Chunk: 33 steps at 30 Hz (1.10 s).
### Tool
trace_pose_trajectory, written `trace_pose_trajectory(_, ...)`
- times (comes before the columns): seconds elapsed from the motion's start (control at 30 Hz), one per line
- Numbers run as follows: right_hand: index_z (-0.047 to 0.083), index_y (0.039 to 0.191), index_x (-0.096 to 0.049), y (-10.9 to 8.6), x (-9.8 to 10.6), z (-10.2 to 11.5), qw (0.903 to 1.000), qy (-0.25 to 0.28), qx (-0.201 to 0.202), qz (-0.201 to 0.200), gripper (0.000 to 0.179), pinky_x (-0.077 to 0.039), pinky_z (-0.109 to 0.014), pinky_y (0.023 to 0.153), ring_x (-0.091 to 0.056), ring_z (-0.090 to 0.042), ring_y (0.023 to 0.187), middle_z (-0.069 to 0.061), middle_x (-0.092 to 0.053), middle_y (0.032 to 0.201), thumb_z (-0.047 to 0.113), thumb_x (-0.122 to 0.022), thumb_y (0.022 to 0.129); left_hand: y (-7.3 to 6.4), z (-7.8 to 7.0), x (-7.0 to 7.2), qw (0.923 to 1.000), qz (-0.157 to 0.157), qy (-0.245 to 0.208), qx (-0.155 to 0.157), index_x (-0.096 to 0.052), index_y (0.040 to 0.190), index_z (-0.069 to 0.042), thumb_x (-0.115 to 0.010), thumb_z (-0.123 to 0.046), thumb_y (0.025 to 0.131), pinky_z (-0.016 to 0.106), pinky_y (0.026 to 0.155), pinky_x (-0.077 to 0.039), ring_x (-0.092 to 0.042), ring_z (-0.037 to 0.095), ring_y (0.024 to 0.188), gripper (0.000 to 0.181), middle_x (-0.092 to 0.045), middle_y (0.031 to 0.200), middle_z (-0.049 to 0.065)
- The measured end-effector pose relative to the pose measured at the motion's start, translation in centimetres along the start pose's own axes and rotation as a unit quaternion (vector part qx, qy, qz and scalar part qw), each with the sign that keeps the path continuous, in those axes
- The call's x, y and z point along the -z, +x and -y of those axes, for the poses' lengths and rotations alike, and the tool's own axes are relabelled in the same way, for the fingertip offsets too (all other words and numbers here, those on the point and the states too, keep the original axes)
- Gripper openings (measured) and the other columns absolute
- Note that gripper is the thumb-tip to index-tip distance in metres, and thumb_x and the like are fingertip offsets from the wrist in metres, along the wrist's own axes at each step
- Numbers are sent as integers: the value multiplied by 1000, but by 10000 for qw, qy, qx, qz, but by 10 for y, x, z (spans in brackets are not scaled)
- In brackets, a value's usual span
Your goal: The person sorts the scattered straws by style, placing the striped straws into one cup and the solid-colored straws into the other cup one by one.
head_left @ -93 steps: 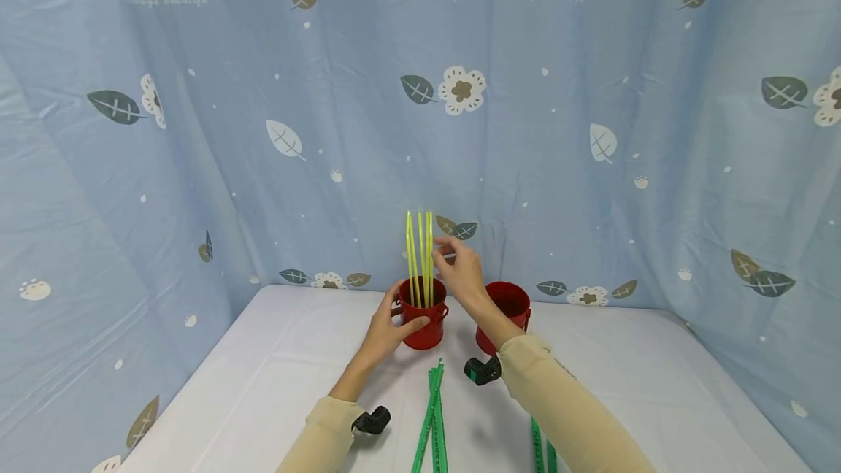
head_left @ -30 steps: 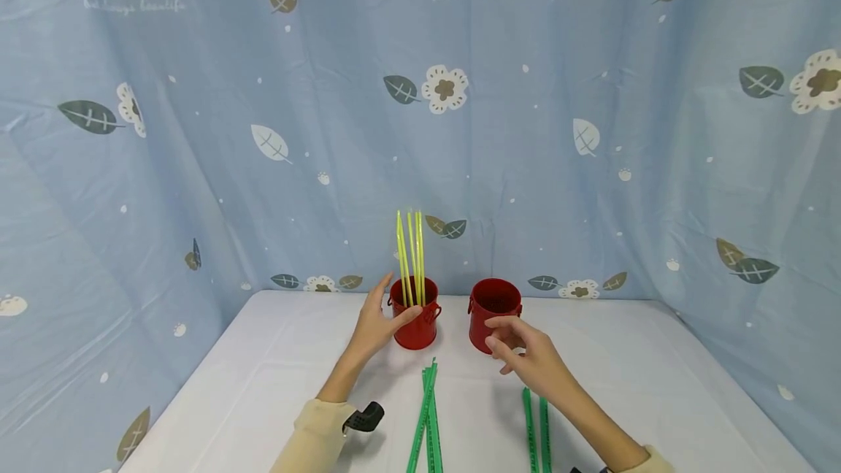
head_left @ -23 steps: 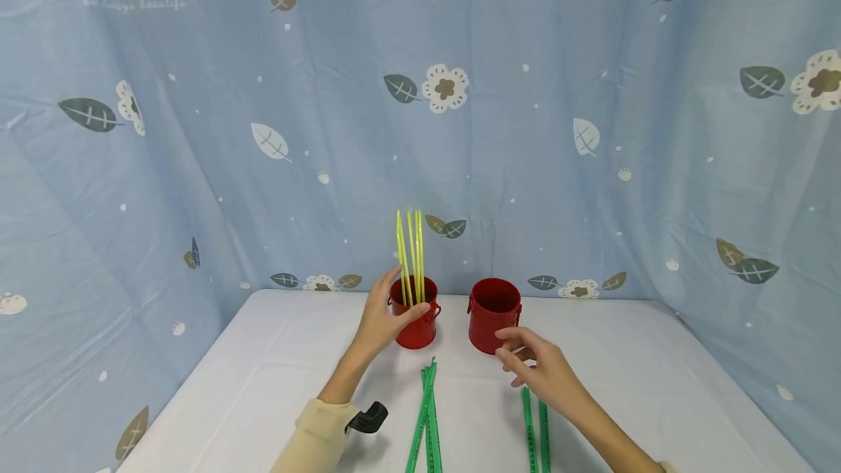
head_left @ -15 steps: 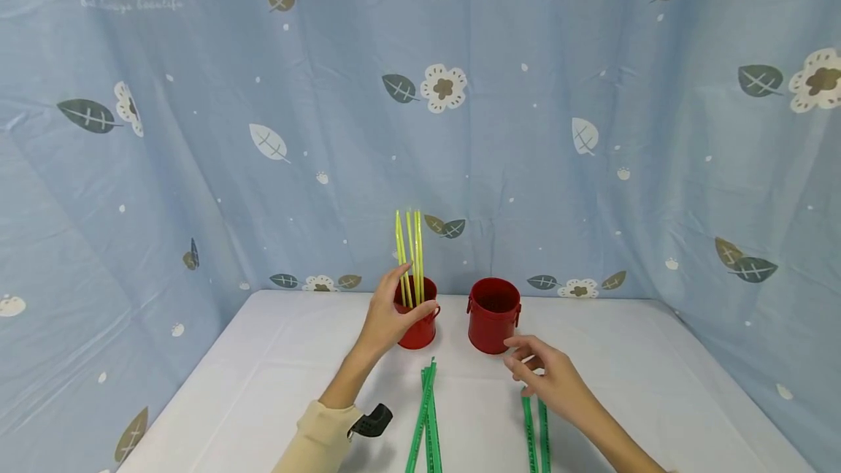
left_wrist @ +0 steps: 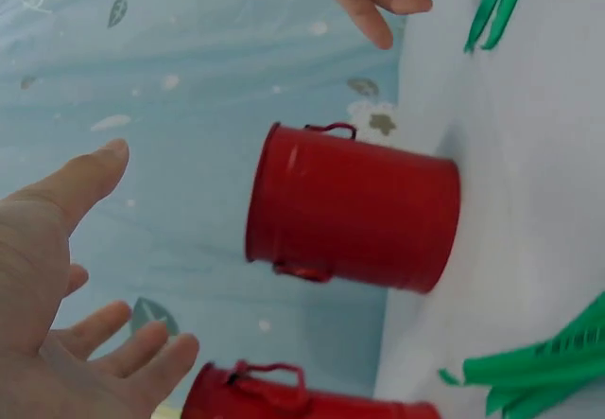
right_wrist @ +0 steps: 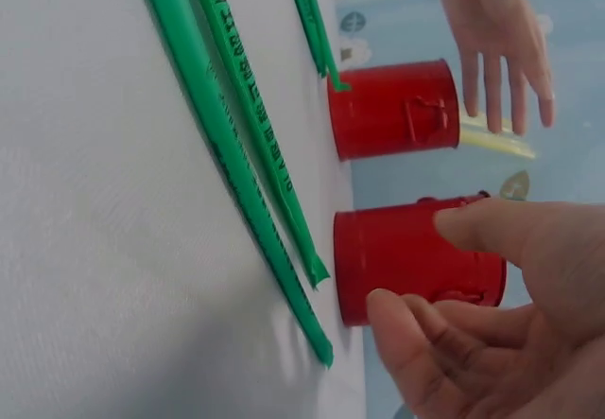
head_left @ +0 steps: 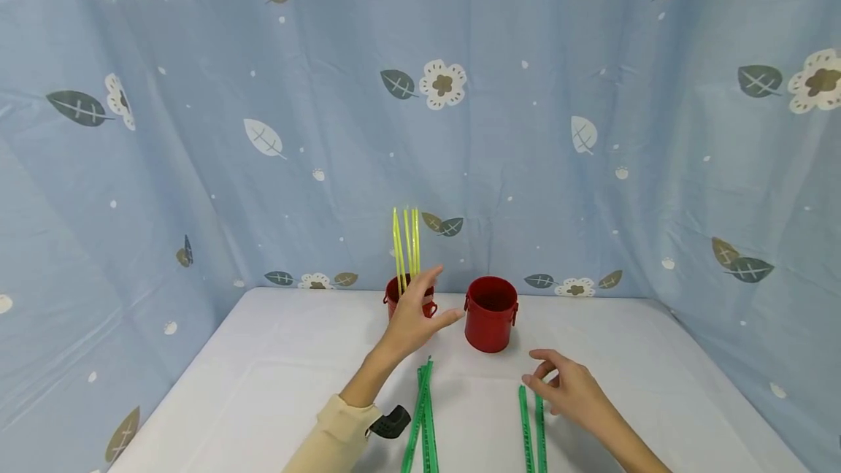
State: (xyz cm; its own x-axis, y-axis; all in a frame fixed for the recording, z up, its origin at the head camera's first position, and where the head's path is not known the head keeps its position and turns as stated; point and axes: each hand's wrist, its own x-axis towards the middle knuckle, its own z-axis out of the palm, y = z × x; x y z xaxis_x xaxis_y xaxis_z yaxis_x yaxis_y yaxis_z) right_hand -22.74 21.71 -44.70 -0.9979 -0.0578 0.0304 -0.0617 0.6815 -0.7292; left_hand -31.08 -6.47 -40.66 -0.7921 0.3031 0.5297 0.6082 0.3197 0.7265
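Two red buckets stand upright at the back of the table. The left bucket [head_left: 392, 306] holds several thin yellow sticks [head_left: 397, 247]; in the right bucket [head_left: 488, 331] no sticks show. My left hand [head_left: 412, 320], fingers spread and holding nothing, is in front of the left bucket and covers part of it. In the right wrist view, two green straw-like sticks [right_wrist: 241, 168] with black print lie on the cloth. Over their far ends is my right hand [head_left: 573, 391], thumb and fingers loosely bent with a gap between them.
More green sticks [head_left: 425, 414] lie crossed at the front middle of the white-covered table [head_left: 276, 385]. Behind the table hangs a blue patterned curtain [head_left: 342, 130]. A black wrist camera [head_left: 390, 422] sits on my left wrist.
My right hand has come away from the yellow sticks, down and right to the green pair. My left hand has left the bucket's side and shifted right in front of it.
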Motion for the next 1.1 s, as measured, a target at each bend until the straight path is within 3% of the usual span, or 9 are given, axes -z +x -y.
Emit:
trace_pose_trajectory(0.2, -2, 134, -53, -2, 1, -4, 9986, -290, -349, 267, 66, -53, -27, 50, -57, -16, 59, -1, -58, 86, 29, -79, 82, 8, 1, -17, 9992, 350, -153, 64, -30, 153, -16, -78, -31, 84, 47, 102, -50, -44, 27, 136, 86, -38, 153, 6)
trace_pose_trajectory(0.47, -4, 137, -49, -3, 2, -8, 9929, -757, -747, 534, 73, -50, -27, 52, -57, -15, 55, -1, -54, 84, 28, -80, 80, 20, 4, -35, 9957, 795, 13, 465, -23, 156, -19, -77, -39, 83, 48, 106, -48, -39, 26, 140, 94, -32, 159, 5)
trace_pose_trajectory(0.77, -6, 134, -51, -2, 0, -17, 9905, -863, -787, 726, 69, -48, -25, 50, -58, -14, 49, -2, -54, 76, 27, -80, 80, 33, 8, -51, 9884, 1130, 558, 852, -25, 155, -18, -78, -45, 80, 53, 104, -48, -37, 29, 141, 96, -33, 156, 11)
trace_pose_trajectory(1.1, -7, 129, -55, -6, -2, -14, 9854, -1243, -732, 900, 69, -37, -23, 50, -54, -14, 43, -4, -53, 68, 35, -80, 79, 36, 18, -63, 9857, 1217, 318, 1121, -24, 156, -16, -81, -40, 78, 47, 98, -53, -42, 27, 135, 99, -38, 151, 10)
